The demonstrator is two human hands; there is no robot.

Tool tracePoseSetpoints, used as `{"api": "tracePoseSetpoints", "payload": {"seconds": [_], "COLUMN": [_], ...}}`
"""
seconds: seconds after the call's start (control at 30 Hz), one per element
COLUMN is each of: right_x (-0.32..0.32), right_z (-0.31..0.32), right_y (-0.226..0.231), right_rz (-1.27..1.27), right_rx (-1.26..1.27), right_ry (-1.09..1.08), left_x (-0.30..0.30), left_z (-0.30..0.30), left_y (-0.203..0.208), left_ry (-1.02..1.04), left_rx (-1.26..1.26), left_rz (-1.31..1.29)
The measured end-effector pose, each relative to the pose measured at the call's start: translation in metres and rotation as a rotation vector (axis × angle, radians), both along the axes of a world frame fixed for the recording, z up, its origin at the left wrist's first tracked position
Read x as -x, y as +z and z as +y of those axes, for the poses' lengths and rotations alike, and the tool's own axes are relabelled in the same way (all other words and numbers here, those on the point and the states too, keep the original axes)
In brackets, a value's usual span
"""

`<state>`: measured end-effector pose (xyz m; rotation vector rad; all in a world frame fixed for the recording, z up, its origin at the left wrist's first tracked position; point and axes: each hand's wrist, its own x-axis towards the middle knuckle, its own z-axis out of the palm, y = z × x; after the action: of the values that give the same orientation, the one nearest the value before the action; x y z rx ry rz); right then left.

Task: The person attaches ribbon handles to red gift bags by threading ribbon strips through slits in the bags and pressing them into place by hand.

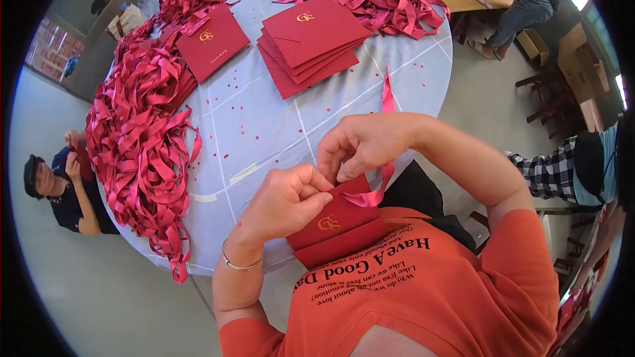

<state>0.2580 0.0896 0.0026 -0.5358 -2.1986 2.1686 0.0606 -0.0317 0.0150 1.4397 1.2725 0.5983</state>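
A flat red paper bag point(337, 219) with a gold emblem lies against my shirt at the table's near edge. My left hand point(284, 201) is closed on its upper left part, thumb across the front. My right hand point(367, 145) bends over the bag's top edge with its fingers pinched together; what is between the fingertips is hidden. One pink-red satin ribbon point(386, 175) runs from the tabletop, passes beneath my right wrist and curls onto the bag's front. Under this bag shows the edge of another red piece point(344, 246).
Long heaps of red ribbons point(142, 125) line the table's left and far sides. A stack of red bags point(311, 39) and another red bag point(213, 43) lie beyond my hands. Small red dots dot the white tablecloth point(264, 119). Other people sit around; cardboard boxes point(582, 63) stand at right.
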Motion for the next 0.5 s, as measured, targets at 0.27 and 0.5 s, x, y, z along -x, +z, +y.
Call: {"api": "tracePoseSetpoints", "payload": {"seconds": [0.27, 0.5], "right_x": [0.029, 0.026], "right_z": [0.008, 0.004], "right_y": [-0.011, -0.017], "right_rz": [-0.154, -0.172], "right_rx": [0.206, 0.23], "right_ry": [0.269, -0.15], "left_x": [-0.002, -0.004], "left_z": [-0.005, -0.004], "left_y": [0.002, 0.002], "left_ry": [-0.054, -0.075], "left_rx": [-0.16, -0.16], "left_rz": [0.02, -0.032]}}
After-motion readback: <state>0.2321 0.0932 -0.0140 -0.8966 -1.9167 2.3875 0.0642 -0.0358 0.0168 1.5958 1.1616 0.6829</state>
